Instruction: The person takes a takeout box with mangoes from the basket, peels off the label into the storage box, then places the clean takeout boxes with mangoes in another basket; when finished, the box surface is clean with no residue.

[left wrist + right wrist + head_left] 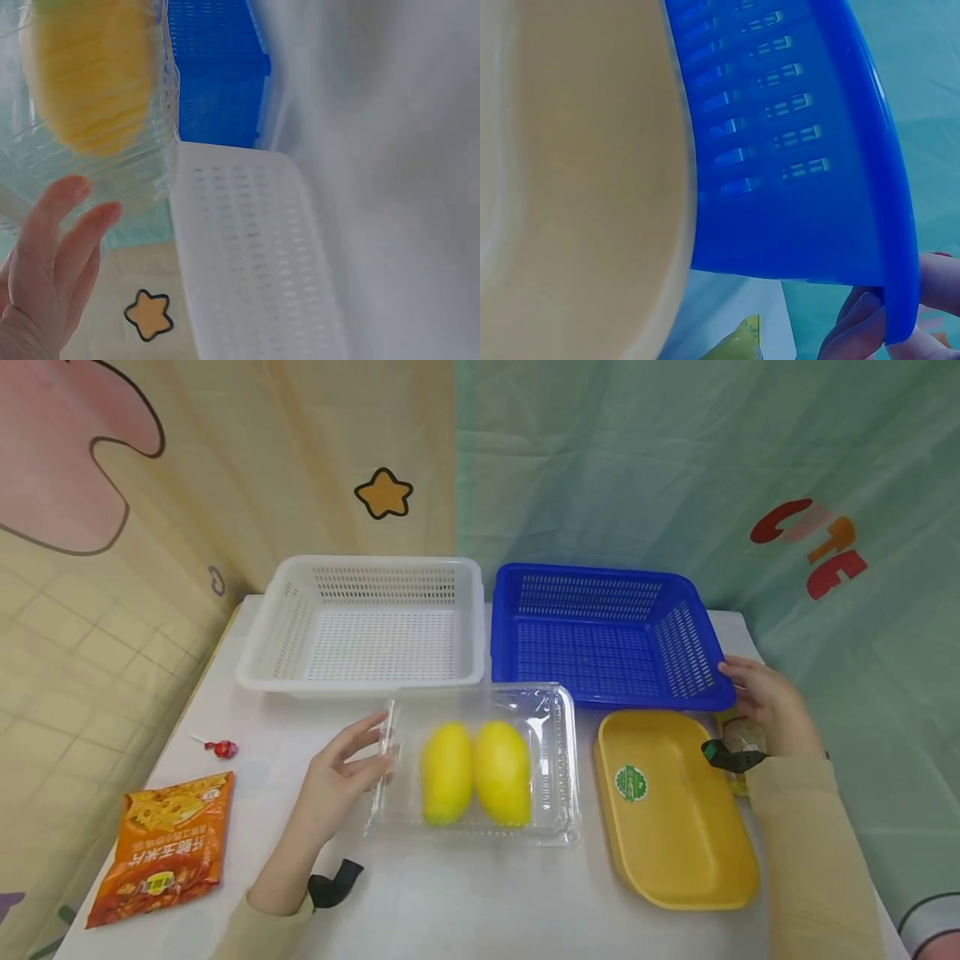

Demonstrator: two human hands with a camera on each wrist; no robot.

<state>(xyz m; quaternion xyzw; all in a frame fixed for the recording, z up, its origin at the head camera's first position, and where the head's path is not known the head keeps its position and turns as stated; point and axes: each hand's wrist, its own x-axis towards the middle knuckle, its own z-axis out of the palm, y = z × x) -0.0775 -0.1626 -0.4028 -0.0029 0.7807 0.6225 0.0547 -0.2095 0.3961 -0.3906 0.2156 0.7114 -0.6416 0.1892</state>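
Note:
A clear plastic clamshell box (pixel 551 760) with two yellow mangoes (pixel 447 772) in it stands at the middle of the table. My left hand (pixel 337 777) is at the box's left side, its fingers loosely bent and thumb and fingertips right at the edge. In the left wrist view, two fingertips (pixel 109 214) overlap the end of the box. At the right front corner of the blue basket (pixel 697 693), my right hand (pixel 772 702) grips the rim, fingers under it and thumb outside, as the right wrist view shows.
A white basket (pixel 255 668) stands left of the blue one, along the curtain. The yellow tray (pixel 675 893) lies before the blue basket, with a partly hidden yellowish packet (pixel 742 341) beside it. An orange snack bag (pixel 168 852) and a red lollipop (pixel 222 749) lie at left.

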